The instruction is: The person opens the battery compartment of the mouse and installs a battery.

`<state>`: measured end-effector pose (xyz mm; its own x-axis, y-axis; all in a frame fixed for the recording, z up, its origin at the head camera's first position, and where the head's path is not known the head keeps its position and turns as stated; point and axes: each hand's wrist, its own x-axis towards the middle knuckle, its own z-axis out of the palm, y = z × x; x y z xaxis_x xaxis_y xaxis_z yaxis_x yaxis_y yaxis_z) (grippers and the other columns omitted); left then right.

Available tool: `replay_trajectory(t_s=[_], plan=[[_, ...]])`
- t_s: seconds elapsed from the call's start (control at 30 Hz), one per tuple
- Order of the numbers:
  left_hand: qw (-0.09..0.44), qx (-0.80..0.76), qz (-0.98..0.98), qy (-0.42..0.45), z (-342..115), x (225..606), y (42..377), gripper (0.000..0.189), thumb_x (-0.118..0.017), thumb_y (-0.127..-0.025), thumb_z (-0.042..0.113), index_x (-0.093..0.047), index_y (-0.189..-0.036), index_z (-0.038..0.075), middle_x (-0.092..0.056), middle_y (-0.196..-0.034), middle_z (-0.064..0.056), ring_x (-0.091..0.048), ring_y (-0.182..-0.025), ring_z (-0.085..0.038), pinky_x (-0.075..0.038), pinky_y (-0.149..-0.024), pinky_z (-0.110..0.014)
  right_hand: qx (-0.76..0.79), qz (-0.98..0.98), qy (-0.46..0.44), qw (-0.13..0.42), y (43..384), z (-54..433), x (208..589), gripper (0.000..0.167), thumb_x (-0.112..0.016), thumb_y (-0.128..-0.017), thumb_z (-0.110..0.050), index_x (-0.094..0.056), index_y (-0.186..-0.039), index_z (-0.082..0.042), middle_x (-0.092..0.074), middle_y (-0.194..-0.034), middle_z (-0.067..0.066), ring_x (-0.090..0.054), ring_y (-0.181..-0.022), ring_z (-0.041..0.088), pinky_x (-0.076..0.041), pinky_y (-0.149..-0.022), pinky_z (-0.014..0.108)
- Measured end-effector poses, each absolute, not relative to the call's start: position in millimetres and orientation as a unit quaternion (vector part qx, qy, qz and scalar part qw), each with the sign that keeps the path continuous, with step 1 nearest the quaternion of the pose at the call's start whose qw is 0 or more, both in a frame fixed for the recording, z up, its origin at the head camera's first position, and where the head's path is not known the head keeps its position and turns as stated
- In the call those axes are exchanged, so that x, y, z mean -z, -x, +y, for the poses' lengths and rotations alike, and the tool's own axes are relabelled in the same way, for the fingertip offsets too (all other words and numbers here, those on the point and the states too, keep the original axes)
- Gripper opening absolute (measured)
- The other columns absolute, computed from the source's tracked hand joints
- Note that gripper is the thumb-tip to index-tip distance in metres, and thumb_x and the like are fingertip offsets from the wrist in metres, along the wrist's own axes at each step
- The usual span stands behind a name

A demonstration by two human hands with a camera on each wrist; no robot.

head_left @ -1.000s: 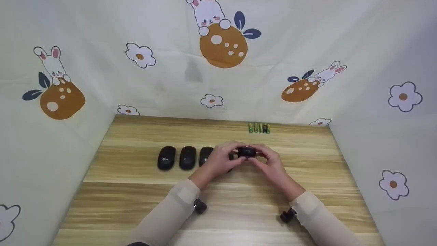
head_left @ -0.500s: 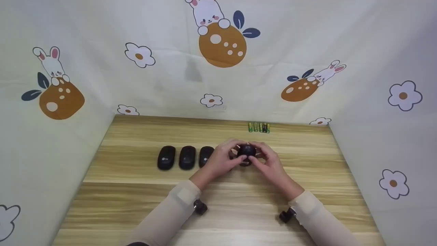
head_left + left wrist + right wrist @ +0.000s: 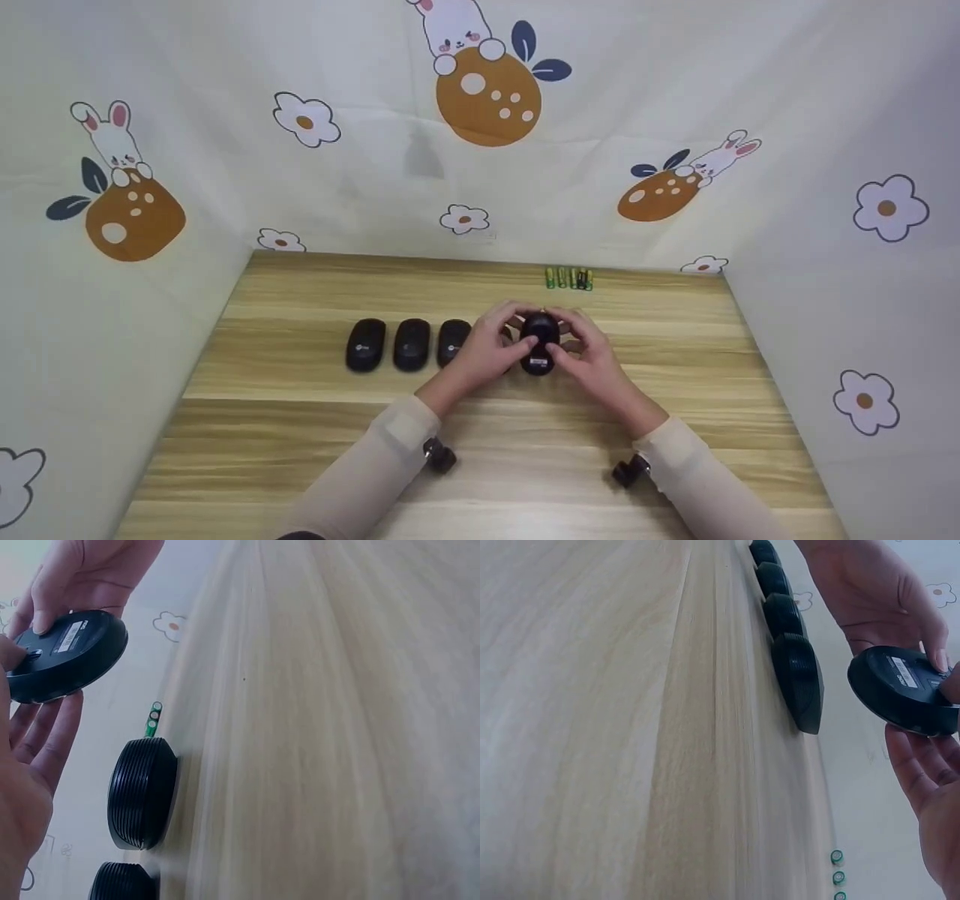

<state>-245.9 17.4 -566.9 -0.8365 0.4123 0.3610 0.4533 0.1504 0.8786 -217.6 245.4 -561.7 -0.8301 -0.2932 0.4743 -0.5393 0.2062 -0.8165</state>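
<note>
Both hands hold one black computer mouse (image 3: 540,325) up off the wooden table. Its underside, with a white label (image 3: 71,636), faces the person. My left hand (image 3: 486,346) grips the mouse's left side, thumb on the underside and fingers behind. On the other side my right hand (image 3: 594,355) holds it the same way, its thumb (image 3: 561,354) near the middle of the underside. In the right wrist view the held mouse (image 3: 900,694) is tilted, clear of the table. Another mouse (image 3: 799,679) stands close by, mostly hidden behind my left hand in the head view.
To the left, more black mice stand in a row: one at the far end (image 3: 366,345), one in the middle (image 3: 412,345) and one by my left wrist (image 3: 453,342). Several green-yellow batteries (image 3: 562,277) lie near the back edge. Patterned cloth walls (image 3: 360,187) enclose the table (image 3: 300,450).
The mouse has turned between my hands, from end-on to showing its underside and label. Both thumbs now lie over the underside; the hands have barely moved. The other mice and batteries stay put.
</note>
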Motion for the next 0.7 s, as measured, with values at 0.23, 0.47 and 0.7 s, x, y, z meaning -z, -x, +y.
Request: replay_trajectory(t_s=[0.23,0.47,0.7], plan=[[-0.007,0.606,-0.747,0.271,17.9,565.9,244.6,0.044,-0.079,-0.100,0.014,-0.070,-0.143,0.018,-0.070,-0.128,-0.002,-0.066,-0.111,-0.020,-0.062,-0.084,-0.035,-0.593,-0.758,-0.263,0.066,217.6,250.1,562.5,0.054,-0.073,-0.098,0.013,-0.061,-0.150,0.001,-0.063,-0.135,0.021,-0.068,-0.106,0.030,-0.067,-0.084,0.034],[-0.046,0.625,-0.735,0.258,17.9,564.5,242.7,0.045,-0.076,-0.100,0.009,-0.069,-0.143,0.016,-0.071,-0.127,-0.001,-0.067,-0.110,-0.019,-0.061,-0.081,-0.032,-0.610,-0.750,-0.254,0.032,216.2,252.3,559.7,0.056,-0.074,-0.098,0.011,-0.058,-0.151,0.002,-0.061,-0.141,0.023,-0.068,-0.109,0.025,-0.068,-0.085,0.038],[-0.055,0.618,-0.739,0.263,18.2,563.8,241.8,0.045,-0.077,-0.098,0.007,-0.069,-0.142,0.012,-0.070,-0.133,-0.004,-0.066,-0.107,-0.021,-0.060,-0.082,-0.032,-0.608,-0.755,-0.245,0.000,215.9,254.1,556.5,0.054,-0.077,-0.097,0.008,-0.059,-0.148,0.000,-0.059,-0.146,0.022,-0.067,-0.111,0.027,-0.068,-0.086,0.038]])
